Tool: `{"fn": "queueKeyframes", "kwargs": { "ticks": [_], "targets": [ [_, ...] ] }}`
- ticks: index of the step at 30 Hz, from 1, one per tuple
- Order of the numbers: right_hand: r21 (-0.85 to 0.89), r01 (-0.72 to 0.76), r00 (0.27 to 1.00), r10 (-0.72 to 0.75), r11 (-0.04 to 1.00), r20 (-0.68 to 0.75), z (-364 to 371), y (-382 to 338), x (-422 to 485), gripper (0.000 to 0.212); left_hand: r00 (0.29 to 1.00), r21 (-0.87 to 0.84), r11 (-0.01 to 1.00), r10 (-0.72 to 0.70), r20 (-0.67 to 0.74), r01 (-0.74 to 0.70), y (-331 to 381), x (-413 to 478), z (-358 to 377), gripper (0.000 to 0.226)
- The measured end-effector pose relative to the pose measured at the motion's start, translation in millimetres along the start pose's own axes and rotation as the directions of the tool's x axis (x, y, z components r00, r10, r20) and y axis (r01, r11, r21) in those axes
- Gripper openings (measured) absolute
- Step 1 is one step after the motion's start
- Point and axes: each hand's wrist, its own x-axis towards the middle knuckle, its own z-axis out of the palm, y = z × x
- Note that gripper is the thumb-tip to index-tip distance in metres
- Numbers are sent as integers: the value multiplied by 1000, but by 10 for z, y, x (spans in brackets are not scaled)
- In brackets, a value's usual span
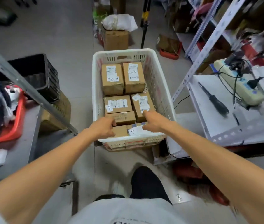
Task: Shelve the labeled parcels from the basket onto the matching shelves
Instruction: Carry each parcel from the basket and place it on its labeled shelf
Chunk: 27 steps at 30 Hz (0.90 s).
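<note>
Near row, both hands in.
The near-left parcel and the near-right parcel, with its label reading "A-", sit side by side against the near wall of the basket, straight ahead of you and below. The basket's length runs away from you. Your left hand is curled over the near-left parcel's far edge and grips it. Your right hand is above the labelled parcel with its forefinger stretched onto the box behind, and I cannot tell whether it has a grasp. Each hand has its own parcel nearest. The white shelf stands just to your right.
</note>
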Motion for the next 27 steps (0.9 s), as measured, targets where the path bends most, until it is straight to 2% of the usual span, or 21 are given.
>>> {"fn": "queueKeyframes", "kwargs": {
  "ticks": [10,13,15,19,24,27],
  "targets": [
    [-78,-40,978,55,996,200,5,632,1102,34,981,-62,980,-185,67,189,-54,844,21,43],
    [-110,-28,956,59,994,288,83,763,1343,22,972,-123,966,-216,96,227,-61,1087,135,42],
    [-124,-15,937,57,992,345,171,814,1477,22,965,-159,957,-220,143,242,-49,1230,243,43],
    [-128,10,904,45,992,425,465,882,1739,38,948,-186,946,-221,227,265,-116,1532,507,40],
    [-171,4,930,59,985,362,941,1018,1994,73,931,-277,904,-255,263,326,-245,1895,765,37],
    [-203,19,930,57,979,363,1303,1119,2125,87,928,-317,889,-243,282,329,-273,2091,981,35]
  ]
}}
